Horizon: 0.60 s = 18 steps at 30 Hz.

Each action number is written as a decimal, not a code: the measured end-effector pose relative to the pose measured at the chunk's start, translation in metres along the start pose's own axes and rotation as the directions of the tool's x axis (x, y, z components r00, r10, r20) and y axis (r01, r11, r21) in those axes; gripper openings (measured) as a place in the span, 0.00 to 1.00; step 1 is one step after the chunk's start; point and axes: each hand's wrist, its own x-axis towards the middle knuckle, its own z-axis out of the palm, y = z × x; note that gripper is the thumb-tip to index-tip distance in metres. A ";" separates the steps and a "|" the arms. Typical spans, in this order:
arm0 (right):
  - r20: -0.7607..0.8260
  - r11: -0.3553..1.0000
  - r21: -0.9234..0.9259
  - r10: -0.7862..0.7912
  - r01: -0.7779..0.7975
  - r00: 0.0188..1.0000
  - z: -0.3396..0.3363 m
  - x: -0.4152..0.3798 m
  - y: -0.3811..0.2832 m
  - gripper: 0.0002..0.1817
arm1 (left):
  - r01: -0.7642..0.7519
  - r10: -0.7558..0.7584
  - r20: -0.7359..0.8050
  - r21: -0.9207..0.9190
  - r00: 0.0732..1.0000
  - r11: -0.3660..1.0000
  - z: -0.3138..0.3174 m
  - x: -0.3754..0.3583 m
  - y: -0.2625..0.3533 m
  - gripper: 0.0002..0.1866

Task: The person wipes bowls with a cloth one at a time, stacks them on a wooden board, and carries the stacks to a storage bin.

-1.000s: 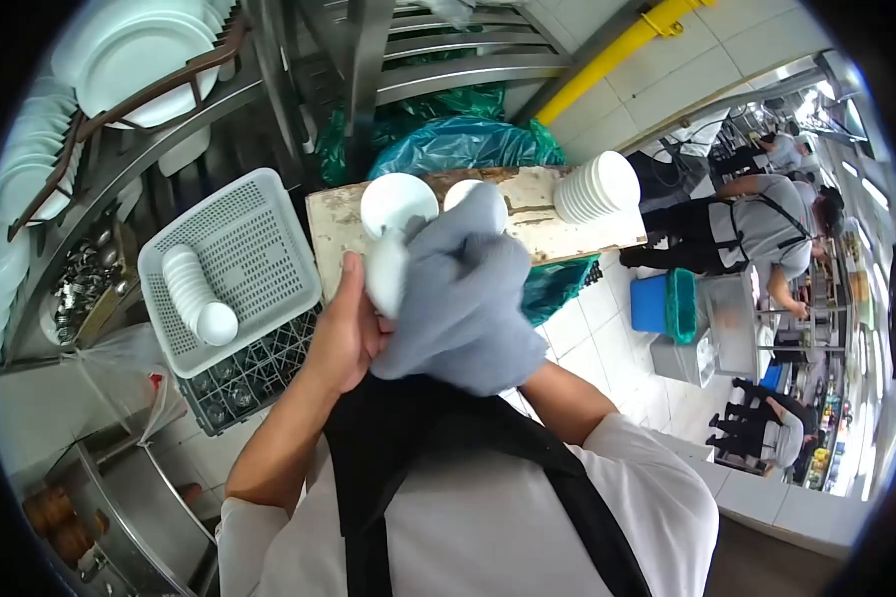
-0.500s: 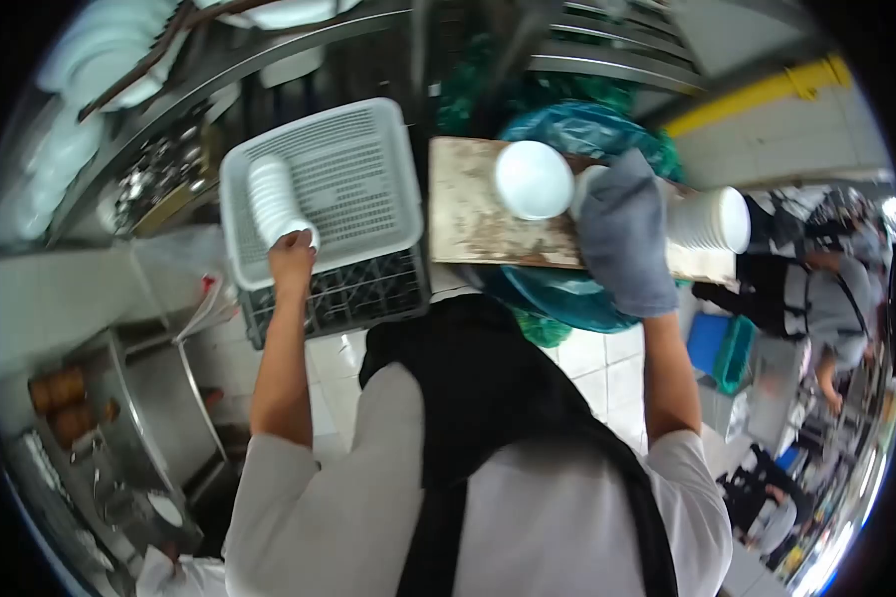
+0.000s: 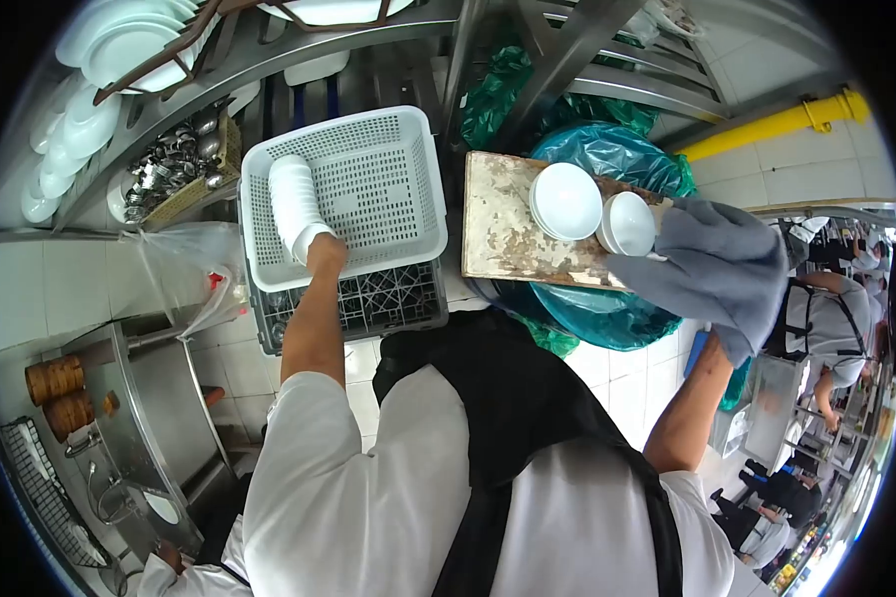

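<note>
My left hand is closed at the near end of a row of nested white bowls, its fingertips partly hidden by the last bowl. The row lies on its side in a white plastic basket. My right hand is wrapped in a grey cloth, which covers its fingers. Left of the cloth, small stacks of white bowls, one stack and another, sit on a worn wooden board.
Beneath the basket is a black crate. Teal bag-lined bins are under the board. Cutlery fills a container at left, below racked plates. A yellow pipe runs behind. Other people stand at right.
My right hand and the cloth have moved right and nearer to me, exposing a second bowl stack; the right-end stack no longer shows. My left hand stays at the bowl row.
</note>
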 end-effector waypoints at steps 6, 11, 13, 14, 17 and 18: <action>0.106 0.963 0.259 -0.106 0.076 0.989 -0.046 -0.023 -0.065 0.29 | 0.056 -0.100 -0.195 -0.220 0.976 0.974 -0.016 -0.007 -0.010 0.18; 0.297 0.892 0.426 -0.293 0.149 0.909 -0.040 -0.039 -0.132 0.28 | 0.010 -0.049 0.025 -0.957 0.998 -0.291 -0.058 -0.049 0.004 0.20; 0.315 0.850 0.495 -0.367 0.179 0.875 -0.032 -0.046 -0.153 0.28 | 0.020 -0.033 0.034 -0.931 0.999 -0.364 -0.098 -0.102 0.044 0.20; 0.311 0.821 0.536 -0.409 0.196 0.858 -0.027 -0.051 -0.166 0.28 | 0.040 -0.016 0.052 -0.900 0.999 -0.434 -0.121 -0.137 0.075 0.19; 0.254 0.693 0.671 -0.547 0.262 0.798 0.004 -0.070 -0.197 0.28 | 0.086 0.098 0.042 -0.865 0.994 -0.494 -0.158 -0.211 0.138 0.19; 0.228 0.645 0.717 -0.578 0.266 0.784 0.016 -0.074 -0.204 0.28 | 0.113 0.216 0.007 -0.869 0.976 -0.482 -0.167 -0.233 0.156 0.19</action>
